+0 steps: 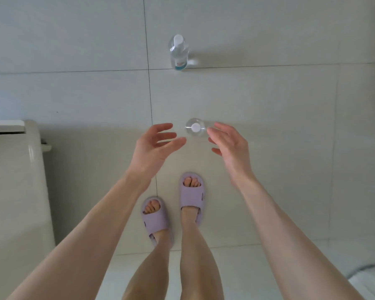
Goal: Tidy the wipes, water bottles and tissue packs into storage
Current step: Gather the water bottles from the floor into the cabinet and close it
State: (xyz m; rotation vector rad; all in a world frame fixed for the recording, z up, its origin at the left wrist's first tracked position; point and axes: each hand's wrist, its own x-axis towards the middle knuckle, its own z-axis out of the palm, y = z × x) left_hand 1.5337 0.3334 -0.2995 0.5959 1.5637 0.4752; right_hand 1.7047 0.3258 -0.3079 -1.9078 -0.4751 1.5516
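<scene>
1. Two water bottles stand upright on the tiled floor; both hands hang above it, empty.
2. Left hand: palm turned inward, fingers spread and only loosely bent, holding nothing.
3. Right hand: palm facing the left one, fingers relaxed and apart, also holding nothing.
4. Near bottle: clear with a white cap, seen from straight above, it sits between the two sets of fingertips, closer to the right hand's. I cannot tell whether those fingertips touch it.
5. Far bottle: clear, with a white cap and a label low on its body, it stands well beyond both hands, past the near bottle.
6. Below the wrists, two feet in lilac slippers stand on the tiles.
7. Out beyond the left forearm stands a white rounded unit.
</scene>
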